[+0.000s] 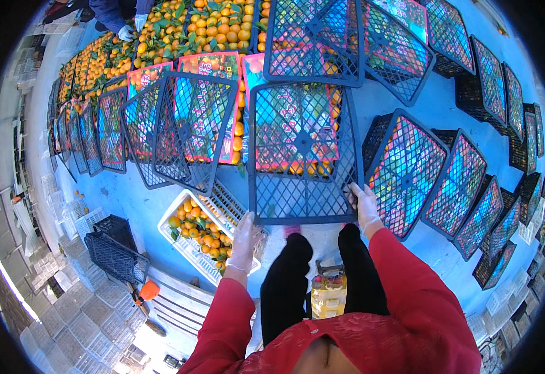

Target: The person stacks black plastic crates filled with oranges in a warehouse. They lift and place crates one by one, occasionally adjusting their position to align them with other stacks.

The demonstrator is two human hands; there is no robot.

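Observation:
A black plastic mesh lid (304, 198) is held level in front of me, over a crate of oranges topped with a printed sheet (296, 117). My left hand (244, 238), in a pale thin glove, is at its near left corner. My right hand (365, 201), gloved the same way, grips its right edge near the corner. Left of my left hand stands a white plastic crate (179, 248) with oranges (207, 240), some with green leaves. Two more mesh lids (195, 133) lean overlapping on sheet-covered oranges to the left.
Lidded black crates (406, 177) stand in rows to the right. Uncovered oranges (221, 28) fill crates at the top, where a co-worker's gloved hands (132, 29) reach in. A slatted bench (179, 299) and a black crate (116, 233) are at lower left; a yellow box (329, 292) is between my legs.

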